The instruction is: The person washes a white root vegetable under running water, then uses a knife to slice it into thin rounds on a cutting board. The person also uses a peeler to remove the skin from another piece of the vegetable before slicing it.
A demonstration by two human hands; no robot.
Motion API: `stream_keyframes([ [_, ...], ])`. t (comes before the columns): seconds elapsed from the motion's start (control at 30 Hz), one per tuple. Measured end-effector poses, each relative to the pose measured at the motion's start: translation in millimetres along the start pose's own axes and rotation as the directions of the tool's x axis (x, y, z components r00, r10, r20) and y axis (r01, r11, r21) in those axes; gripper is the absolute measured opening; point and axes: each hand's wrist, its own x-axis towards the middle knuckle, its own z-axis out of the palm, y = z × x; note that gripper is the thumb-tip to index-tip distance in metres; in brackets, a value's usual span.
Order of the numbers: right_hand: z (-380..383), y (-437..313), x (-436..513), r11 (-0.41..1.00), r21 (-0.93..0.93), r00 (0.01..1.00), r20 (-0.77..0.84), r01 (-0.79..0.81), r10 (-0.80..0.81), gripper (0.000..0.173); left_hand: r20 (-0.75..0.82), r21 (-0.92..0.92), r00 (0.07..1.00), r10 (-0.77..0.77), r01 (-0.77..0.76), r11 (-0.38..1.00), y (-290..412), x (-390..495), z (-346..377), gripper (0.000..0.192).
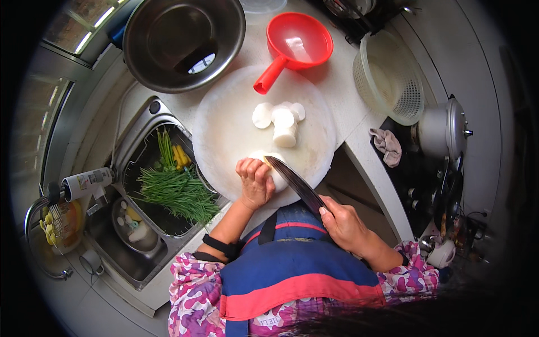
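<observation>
My right hand is closed around the handle of a kitchen knife, whose dark blade points up and to the left. With fingers curled, my left hand presses on a white radish-like vegetable beside the blade tip. Both the vegetable and the blade are over a round white cutting board. Above them on the board lie round white slices, some overlapping in a row and a few spread at the far end. My left hand covers part of the vegetable.
A red plastic dipper rests with its handle over the board's far edge. Beyond the board is a large metal basin. The sink at left holds long green vegetables. A plastic colander, a cloth and a pressure cooker are at right.
</observation>
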Motion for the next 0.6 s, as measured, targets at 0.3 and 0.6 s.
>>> stream_keyframes([
  [0.3,16,3,-6,0.994,-0.009,0.994,-0.020,-0.109,0.109,0.032,-0.047,-0.012,0.997,0.061,-0.062,0.998,-7,1,6,0.037],
  [0.6,17,-2,-6,0.991,-0.038,0.991,-0.043,-0.129,0.128,0.030,-0.058,-0.056,0.996,0.062,-0.065,0.996,-10,-1,8,0.036],
])
